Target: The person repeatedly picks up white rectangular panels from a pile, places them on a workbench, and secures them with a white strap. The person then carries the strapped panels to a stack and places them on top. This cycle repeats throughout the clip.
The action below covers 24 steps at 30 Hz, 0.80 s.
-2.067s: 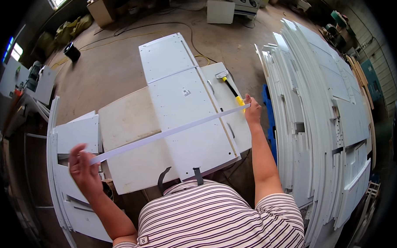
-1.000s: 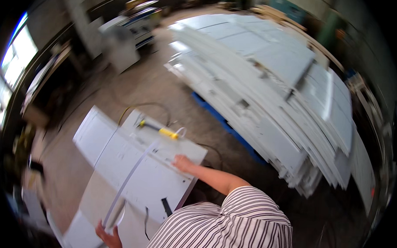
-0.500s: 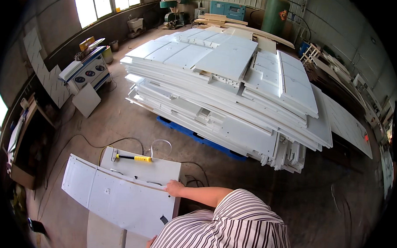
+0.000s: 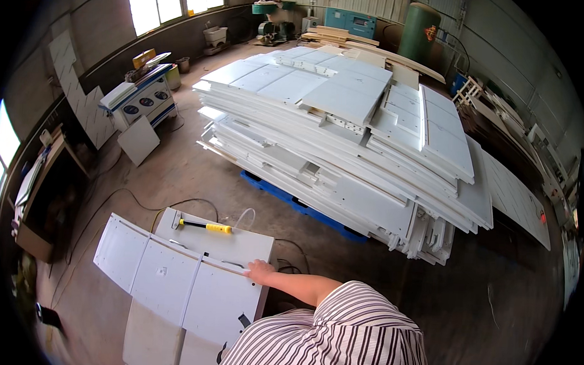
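A long white panel (image 4: 166, 274) with small holes lies at the lower left, raised on a pale board (image 4: 150, 338). My right hand (image 4: 260, 271) is closed over its far right corner, fingers bent at the edge. Two thin white straps cross the panel: one strap (image 4: 139, 265) towards its left end, another strap (image 4: 191, 291) nearer the middle. Beyond its far edge, a hammer (image 4: 203, 226) with a yellow-and-black handle rests on a second pale board (image 4: 251, 244). My left hand is hidden beside my striped shirt.
A large stack of white panels (image 4: 344, 158) stands on a blue pallet (image 4: 297, 204) ahead. Dark cables (image 4: 127, 191) trail across the floor. A white-and-blue workbench (image 4: 144, 100) stands at the left. A brown cabinet (image 4: 50, 200) is at the far left.
A second white strap now crosses the panel near its middle. My left hand has gone out of sight behind my shirt. My right hand remains at the corner; the view has shifted slightly.
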{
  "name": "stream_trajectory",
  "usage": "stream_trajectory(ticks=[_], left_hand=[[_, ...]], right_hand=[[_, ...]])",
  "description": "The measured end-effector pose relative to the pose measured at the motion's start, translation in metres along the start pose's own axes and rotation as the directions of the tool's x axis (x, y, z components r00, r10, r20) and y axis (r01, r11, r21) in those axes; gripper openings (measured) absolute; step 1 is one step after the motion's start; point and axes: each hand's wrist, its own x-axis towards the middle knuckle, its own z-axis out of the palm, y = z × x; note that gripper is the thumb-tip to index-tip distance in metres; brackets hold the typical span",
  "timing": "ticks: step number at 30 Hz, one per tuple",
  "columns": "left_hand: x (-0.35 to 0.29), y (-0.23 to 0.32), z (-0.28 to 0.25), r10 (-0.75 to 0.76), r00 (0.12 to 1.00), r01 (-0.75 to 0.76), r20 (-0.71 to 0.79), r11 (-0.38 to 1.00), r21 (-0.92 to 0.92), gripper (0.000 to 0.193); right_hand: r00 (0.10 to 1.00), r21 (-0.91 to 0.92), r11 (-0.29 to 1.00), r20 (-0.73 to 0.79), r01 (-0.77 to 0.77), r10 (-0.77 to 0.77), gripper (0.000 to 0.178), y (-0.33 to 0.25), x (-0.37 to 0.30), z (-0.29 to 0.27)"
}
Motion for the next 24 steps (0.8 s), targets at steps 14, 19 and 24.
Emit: stream_trajectory(ticks=[14, 19, 24], left_hand=[[0.011, -0.004, 0.014, -0.08, 0.997, 0.078, -0.019, 0.995, -0.068, 0.065], [0.006, -0.024, 0.017, -0.129, 0.99, 0.12, -0.055, 0.983, -0.137, 0.065], [-0.014, -0.076, 0.029, -0.201, 0.973, 0.165, -0.11, 0.947, -0.274, 0.065]], right_hand=[[0.996, -0.014, 1.0, 0.094, 0.003, -0.002, 0.051, 0.017, 0.003, 0.006], [0.993, -0.056, 0.997, 0.1, 0.062, -0.056, 0.05, 0.015, 0.01, 0.009], [0.991, -0.097, 0.99, 0.086, 0.107, -0.098, 0.046, 0.021, 0.013, 0.008]])
